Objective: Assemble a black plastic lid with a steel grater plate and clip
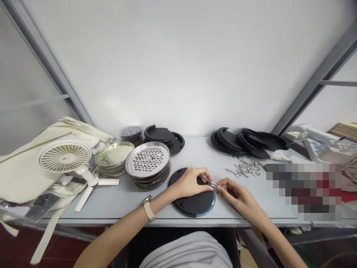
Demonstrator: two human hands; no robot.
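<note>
Bag and fan: a cream cloth bag (19, 178) is slumped at the far left of the tabletop (125, 201), with a white fan (65, 156) lying on it, grille up; the bag's straps are cut off at the lower edge.
Metal stacks: a stack of plain shiny plates (113, 154) is set just beside a stack of perforated discs (147, 159).
Back row: a container of grey pieces (130, 132), too small to make out, is seen behind them, next to two black covers (164, 136).
Black disc: the black disc (192, 204) is laid flat near the front edge, a blue rim showing at its lower right; its upper part is hidden by the hands.
Left hand: the left hand (191, 183) is rested on the disc, fingers curled, the fingertips closed on a metal clip (213, 184).
Clip: it is held at the disc's right edge, long axis roughly left to right; its exact shape cannot be made out.
Right hand: the right hand (232, 191) is pinched onto the clip's right end with thumb and forefinger.
Loose clips: a pile of clips (247, 167) is scattered behind the right hand.
Far right: overlapping black rings (248, 141) are leaned at the back; the area beyond is pixelated.
</note>
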